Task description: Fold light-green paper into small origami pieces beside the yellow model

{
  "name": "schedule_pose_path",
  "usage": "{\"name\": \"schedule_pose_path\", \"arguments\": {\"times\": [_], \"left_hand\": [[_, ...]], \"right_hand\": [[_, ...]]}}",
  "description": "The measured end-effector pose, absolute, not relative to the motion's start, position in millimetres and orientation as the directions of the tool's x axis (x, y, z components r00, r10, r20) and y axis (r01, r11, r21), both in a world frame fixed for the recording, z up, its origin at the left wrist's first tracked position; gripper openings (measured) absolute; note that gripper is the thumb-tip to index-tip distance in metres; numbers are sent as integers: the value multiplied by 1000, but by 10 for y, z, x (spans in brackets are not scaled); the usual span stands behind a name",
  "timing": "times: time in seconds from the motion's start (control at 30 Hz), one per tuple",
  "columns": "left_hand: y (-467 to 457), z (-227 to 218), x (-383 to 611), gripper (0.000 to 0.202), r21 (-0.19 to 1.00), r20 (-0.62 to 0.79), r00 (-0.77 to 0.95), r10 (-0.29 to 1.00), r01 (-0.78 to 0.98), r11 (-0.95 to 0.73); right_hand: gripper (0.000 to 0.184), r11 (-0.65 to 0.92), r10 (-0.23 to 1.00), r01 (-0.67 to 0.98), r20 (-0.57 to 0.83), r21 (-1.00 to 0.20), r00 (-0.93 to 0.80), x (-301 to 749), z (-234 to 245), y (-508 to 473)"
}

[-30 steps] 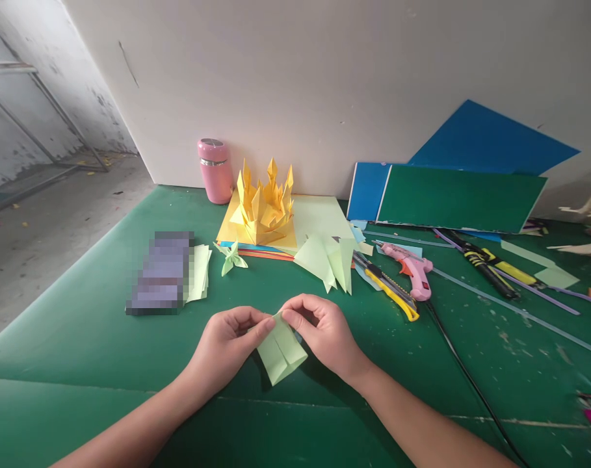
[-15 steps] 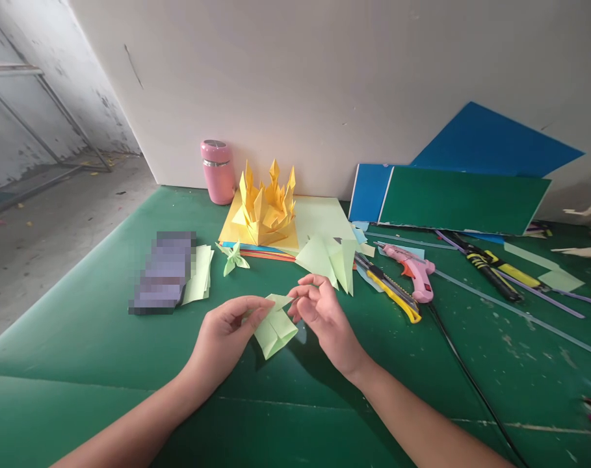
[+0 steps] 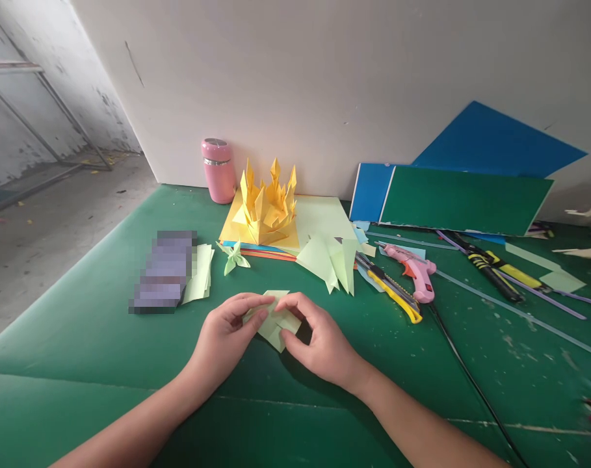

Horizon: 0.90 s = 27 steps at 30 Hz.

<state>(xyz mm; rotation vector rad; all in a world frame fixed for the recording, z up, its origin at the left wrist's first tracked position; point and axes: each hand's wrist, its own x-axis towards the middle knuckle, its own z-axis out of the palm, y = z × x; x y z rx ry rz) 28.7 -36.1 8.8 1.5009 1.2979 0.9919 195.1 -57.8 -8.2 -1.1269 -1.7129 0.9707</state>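
Note:
A small folded piece of pale green paper (image 3: 274,333) is between my hands, just above the green tabletop. My left hand (image 3: 229,331) pinches its left side between thumb and fingers. My right hand (image 3: 319,338) curls round its right side, with the fingertips on the upper face and the thumb at the lower right edge. My fingers cover parts of the folds. Beyond my hands lie a small green paper flower (image 3: 235,258) and larger folded green paper pieces (image 3: 327,263).
A yellow origami crown (image 3: 268,211) stands on stacked coloured sheets, beside a pink flask (image 3: 219,172). To the right lie a yellow utility knife (image 3: 395,296) and a pink glue gun (image 3: 417,270) with its cord. At left, a blurred dark object (image 3: 163,273) overlaps green paper slips (image 3: 200,276).
My right hand has moved left and down onto the paper, its fingers and thumb now closing on it. The paper has turned and looks flatter. My left hand keeps its pinch.

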Motion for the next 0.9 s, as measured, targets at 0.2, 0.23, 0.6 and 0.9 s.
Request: {"name": "schedule_pose_path", "arguments": {"times": [0.2, 0.23, 0.6, 0.9], "left_hand": [[-357, 92, 276, 40, 977, -119, 109, 987, 192, 96], [-355, 94, 277, 39, 979, -111, 105, 988, 184, 91], [-361, 107, 291, 28, 983, -103, 101, 990, 162, 86], [-382, 113, 294, 29, 990, -96, 97, 991, 113, 84]], "right_hand": [[19, 250, 960, 265, 202, -931, -197, 1951, -76, -583], [20, 249, 959, 266, 198, -931, -203, 1950, -71, -586], [20, 264, 953, 310, 197, -913, -232, 1927, -49, -602], [18, 340, 929, 229, 288, -912, -232, 1946, -64, -586]]}}
